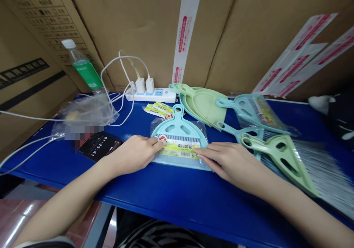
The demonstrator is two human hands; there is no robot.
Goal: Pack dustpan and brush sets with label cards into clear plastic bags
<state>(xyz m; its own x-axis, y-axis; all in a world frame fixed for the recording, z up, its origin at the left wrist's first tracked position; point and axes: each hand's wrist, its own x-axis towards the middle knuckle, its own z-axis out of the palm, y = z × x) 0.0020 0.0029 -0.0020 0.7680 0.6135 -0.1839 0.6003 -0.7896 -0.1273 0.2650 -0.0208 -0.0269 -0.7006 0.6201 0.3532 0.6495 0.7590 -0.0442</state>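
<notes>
A light-blue dustpan and brush set [179, 127] in a clear plastic bag lies flat on the blue table before me, handle pointing away. A printed yellow-green and white label [177, 148] runs across its bristles. My left hand [138, 152] is closed at the bag's left edge, fingertips on the label's end. At the right edge, my right hand [225, 163] grips the bag with its fingers pressed together over the label's other end. Both thumbs are partly hidden. Loose labels [159, 110] lie just behind the set.
Green dustpans [206, 102] are stacked behind. To the right lie a bagged blue set [254, 111], a green brush [282, 154] and other brushes. A power strip [155, 94], phone [98, 146], plastic bag [83, 111], bottle [87, 72] and white cables occupy the left. Cardboard boxes [143, 26] wall the back.
</notes>
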